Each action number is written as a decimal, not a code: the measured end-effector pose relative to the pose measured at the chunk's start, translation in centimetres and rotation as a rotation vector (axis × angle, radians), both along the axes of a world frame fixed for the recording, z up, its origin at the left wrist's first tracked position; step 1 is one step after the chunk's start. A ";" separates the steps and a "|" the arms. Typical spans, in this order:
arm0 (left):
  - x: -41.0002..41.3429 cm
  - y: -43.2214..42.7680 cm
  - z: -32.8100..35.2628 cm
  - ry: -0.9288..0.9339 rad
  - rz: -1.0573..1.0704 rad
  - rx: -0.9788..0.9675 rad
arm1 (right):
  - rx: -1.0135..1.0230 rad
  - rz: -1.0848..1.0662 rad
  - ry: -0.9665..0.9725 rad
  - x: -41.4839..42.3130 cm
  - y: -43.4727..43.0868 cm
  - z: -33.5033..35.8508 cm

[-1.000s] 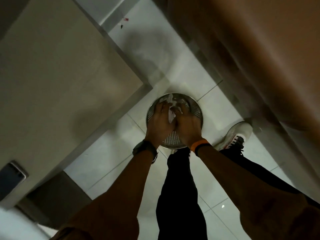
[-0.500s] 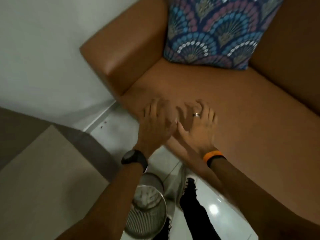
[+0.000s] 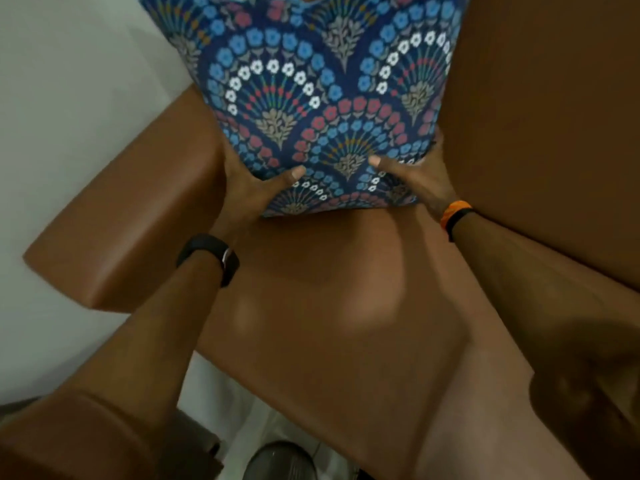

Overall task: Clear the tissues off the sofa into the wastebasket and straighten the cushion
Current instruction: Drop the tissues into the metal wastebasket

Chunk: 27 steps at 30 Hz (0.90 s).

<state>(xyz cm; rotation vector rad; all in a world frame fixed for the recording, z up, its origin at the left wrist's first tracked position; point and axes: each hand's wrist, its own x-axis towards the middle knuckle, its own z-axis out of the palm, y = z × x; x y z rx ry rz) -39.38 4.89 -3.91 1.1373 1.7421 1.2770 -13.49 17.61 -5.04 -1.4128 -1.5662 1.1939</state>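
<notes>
Patterned blue cushion [image 3: 311, 98] sits clamped between left hand [image 3: 249, 181] and right hand [image 3: 419, 178], each grip pinching a lower corner.

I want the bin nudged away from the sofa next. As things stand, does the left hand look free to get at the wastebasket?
Probably not right away. The left hand is gripping the cushion's lower left corner, as the right hand grips the other. The wastebasket sits low by the sofa front with nothing blocking it, so after letting go, likely yes.
</notes>
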 end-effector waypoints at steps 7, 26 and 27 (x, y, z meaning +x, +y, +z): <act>2.9 3.9 0.9 0.072 -0.133 0.062 | 0.001 -0.178 -0.053 6.0 -5.0 -0.1; 14.4 4.4 -0.9 0.036 -0.029 0.052 | -0.015 -0.339 0.043 12.5 -8.6 -2.7; 15.2 2.9 -2.0 0.050 -0.012 -0.008 | -0.031 -0.357 -0.059 13.1 -9.8 -2.9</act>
